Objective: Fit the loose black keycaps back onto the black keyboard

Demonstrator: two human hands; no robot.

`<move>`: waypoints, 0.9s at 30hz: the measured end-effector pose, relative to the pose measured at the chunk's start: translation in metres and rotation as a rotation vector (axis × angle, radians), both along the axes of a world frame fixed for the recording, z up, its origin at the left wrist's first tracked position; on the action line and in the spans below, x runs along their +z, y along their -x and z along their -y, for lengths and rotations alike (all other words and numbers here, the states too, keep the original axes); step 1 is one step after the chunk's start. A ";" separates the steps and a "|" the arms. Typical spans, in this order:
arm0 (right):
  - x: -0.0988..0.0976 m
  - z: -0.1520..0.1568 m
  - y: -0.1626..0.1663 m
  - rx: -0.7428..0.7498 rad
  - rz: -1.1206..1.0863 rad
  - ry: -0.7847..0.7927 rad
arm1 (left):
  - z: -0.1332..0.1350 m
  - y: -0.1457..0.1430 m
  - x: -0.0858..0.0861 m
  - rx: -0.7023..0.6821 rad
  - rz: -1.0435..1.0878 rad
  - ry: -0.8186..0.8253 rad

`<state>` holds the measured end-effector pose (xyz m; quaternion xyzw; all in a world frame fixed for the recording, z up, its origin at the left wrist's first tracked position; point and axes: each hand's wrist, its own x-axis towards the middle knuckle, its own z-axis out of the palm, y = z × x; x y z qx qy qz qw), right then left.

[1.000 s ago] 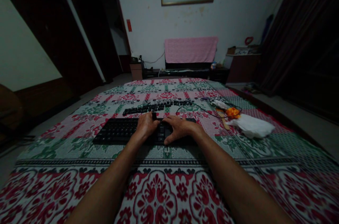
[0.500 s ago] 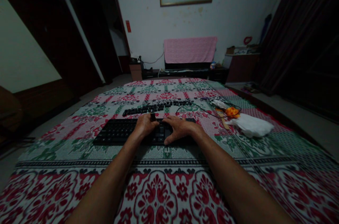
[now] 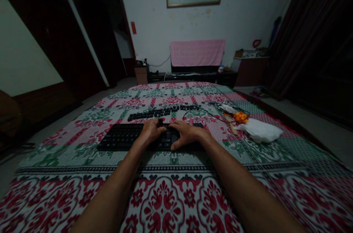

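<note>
A black keyboard (image 3: 118, 137) lies flat on the patterned cloth, its right part largely covered by my hands. My left hand (image 3: 151, 130) is over the middle of it, fingers closed on a small dark piece that looks like a keycap (image 3: 160, 122), which sticks up past the fingers. On the right part of the keyboard rests my right hand (image 3: 185, 132), thumb and fingers apart, holding nothing visible. Just beyond the keyboard, several loose black keycaps (image 3: 150, 114) are laid out in uneven rows.
To the right lie a crumpled white cloth or tissue (image 3: 260, 131), an orange fluffy item (image 3: 241, 117), a flat wooden stick (image 3: 231, 124) and a thin black cable (image 3: 212, 116). The patterned cloth (image 3: 171, 189) covers the whole surface. A pink cloth (image 3: 198, 53) hangs by the far wall.
The dark piece in my left hand has shifted very slightly to the right. My right hand stays in place; the view has moved only a little.
</note>
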<state>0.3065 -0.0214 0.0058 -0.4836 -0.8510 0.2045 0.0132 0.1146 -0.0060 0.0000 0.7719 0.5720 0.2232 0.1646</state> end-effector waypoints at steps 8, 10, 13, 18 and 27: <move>-0.001 -0.001 0.000 0.004 -0.017 -0.012 | -0.006 0.007 0.000 0.055 0.099 0.061; -0.001 -0.001 0.000 -0.001 -0.015 -0.013 | -0.003 0.006 0.004 0.067 0.063 0.051; -0.001 -0.001 0.000 0.006 -0.009 -0.012 | 0.002 0.002 0.013 0.115 -0.001 0.015; 0.000 0.000 0.000 0.021 0.005 -0.022 | 0.007 -0.001 0.021 0.153 -0.048 -0.052; 0.002 0.002 0.000 0.008 -0.013 -0.008 | -0.002 0.001 0.016 0.190 -0.032 -0.008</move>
